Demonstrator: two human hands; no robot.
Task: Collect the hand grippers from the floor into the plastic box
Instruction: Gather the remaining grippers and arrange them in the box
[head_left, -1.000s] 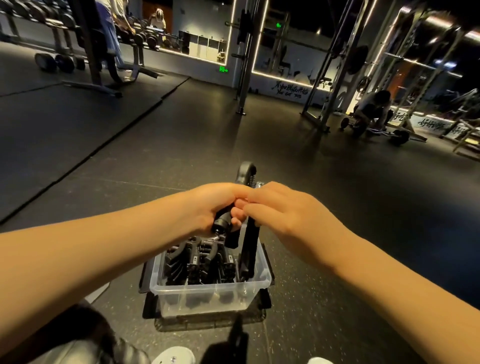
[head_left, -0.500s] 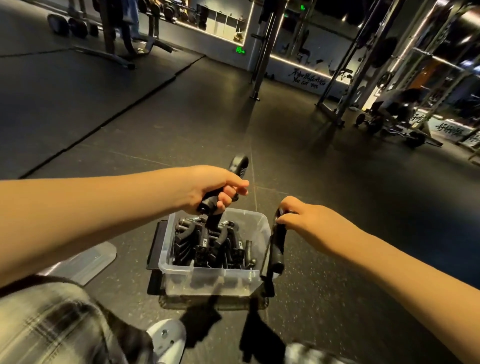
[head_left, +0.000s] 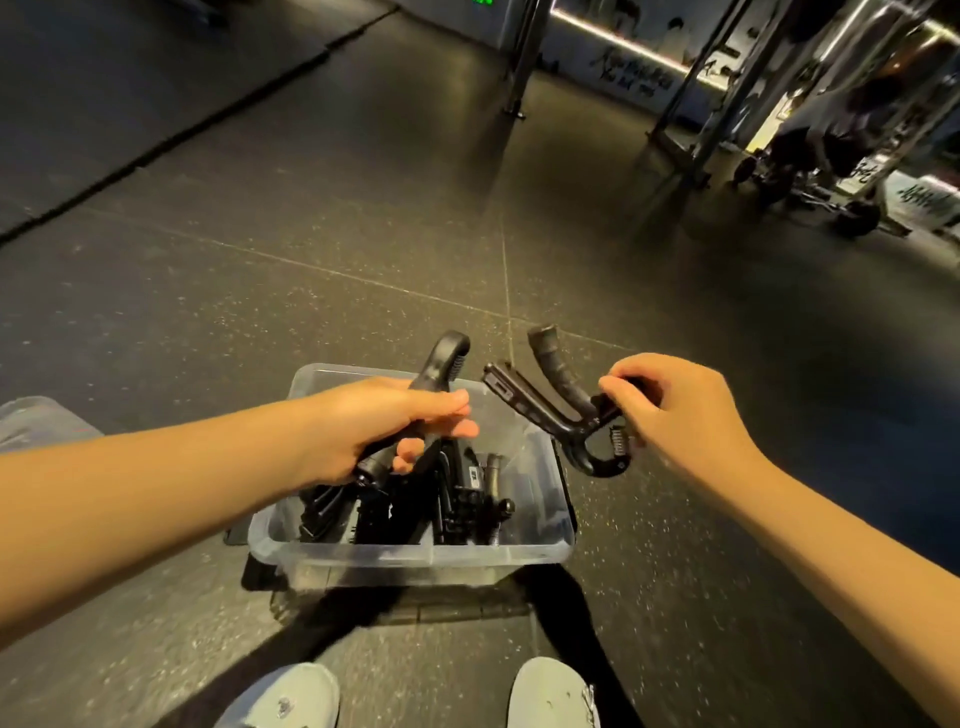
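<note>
At lower centre the plastic box (head_left: 410, 557) holds piled hand grippers (head_left: 457, 501). Over it the left hand (head_left: 382, 423) grips one gripper (head_left: 445, 356), its hold seemingly loose; the right hand (head_left: 680, 410), centre right, pinches a second gripper (head_left: 571, 423) over the box's far right corner.

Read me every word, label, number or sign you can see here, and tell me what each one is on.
Nothing here can be read with certainty.
White script on the far wall: blurred, unreadable.
Green sign at the top edge: cut off, unreadable.
Dark lettering on the white banner at the right: blurred, unreadable.
Small white label on a hand gripper in the plastic box: too small to read.
</note>
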